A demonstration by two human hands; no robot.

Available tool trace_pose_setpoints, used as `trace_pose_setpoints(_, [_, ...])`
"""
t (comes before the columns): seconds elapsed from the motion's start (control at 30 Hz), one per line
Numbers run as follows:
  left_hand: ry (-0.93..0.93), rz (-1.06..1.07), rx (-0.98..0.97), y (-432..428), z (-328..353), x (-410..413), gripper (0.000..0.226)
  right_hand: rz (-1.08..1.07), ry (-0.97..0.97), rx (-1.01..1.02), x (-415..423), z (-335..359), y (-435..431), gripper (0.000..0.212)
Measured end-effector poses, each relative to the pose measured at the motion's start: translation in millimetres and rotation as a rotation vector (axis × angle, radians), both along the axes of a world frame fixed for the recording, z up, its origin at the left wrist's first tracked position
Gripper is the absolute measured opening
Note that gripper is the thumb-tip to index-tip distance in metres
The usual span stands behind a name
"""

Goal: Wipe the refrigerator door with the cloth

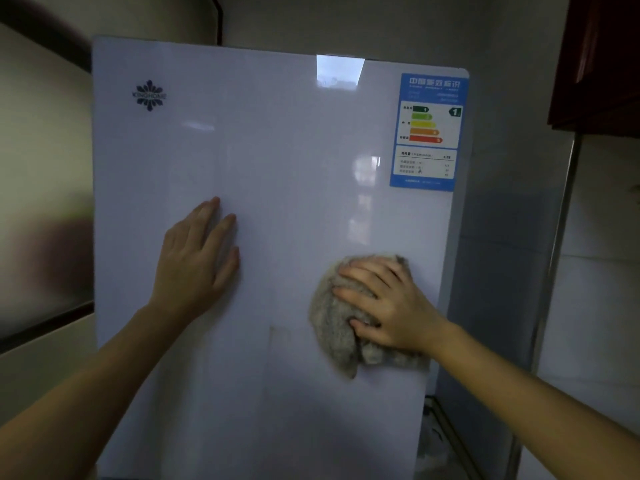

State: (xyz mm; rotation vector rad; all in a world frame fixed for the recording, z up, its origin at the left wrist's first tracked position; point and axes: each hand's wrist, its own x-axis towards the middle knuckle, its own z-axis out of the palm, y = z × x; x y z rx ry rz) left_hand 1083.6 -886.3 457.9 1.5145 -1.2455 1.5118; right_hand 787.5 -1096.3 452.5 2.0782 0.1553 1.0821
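I am looking straight at the glossy white refrigerator door (270, 168), which fills most of my view and serves as my reference for everything else. My right hand (388, 306) is pressed flat on the crumpled grey-beige terry cloth (332, 327), fingers spread wide over it and the thumb tucked against its lower fold, so the cloth is pinned between palm and door rather than gripped in a fist. The cloth sits on the door's lower right part, near the right edge, with a loose corner hanging below the hand. My left hand (197, 261) lies bare on the door's middle left, palm flat to the surface, fingers extended and only slightly parted, holding nothing; it is well apart from the cloth.

In the door's upper right corner is a blue-bordered rectangular energy label (429, 133) with coloured arrow bars, above the cloth and not touching it. In the door's upper left is a dark flower-shaped brand emblem (149, 95); its lettering is too blurred for me to read with confidence. A bright rectangular window reflection (339, 71) sits at the door's top edge. Right of the door, a dark red-brown wooden cabinet (595, 60) hangs high on the wall.
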Motion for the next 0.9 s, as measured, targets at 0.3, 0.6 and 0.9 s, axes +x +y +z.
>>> trace_pose_setpoints(0.3, [0.063, 0.124, -0.006, 53.2, -42.2, 64.0, 0.048, 0.053, -0.306, 0.194, 35.9, 48.4, 27.7, 0.045])
trace_pose_setpoints(0.6, [0.172, 0.142, -0.005, 68.7, -96.0, 84.8, 0.049, 0.107, 0.17, -0.043, 84.2, -39.4, 46.3, 0.043])
trace_pose_setpoints(0.9, [0.241, 0.124, 0.088, 75.6, -117.8, 94.5, 0.054, 0.082, -0.213, 0.184, 100.9, -0.9, 62.9, 0.043])
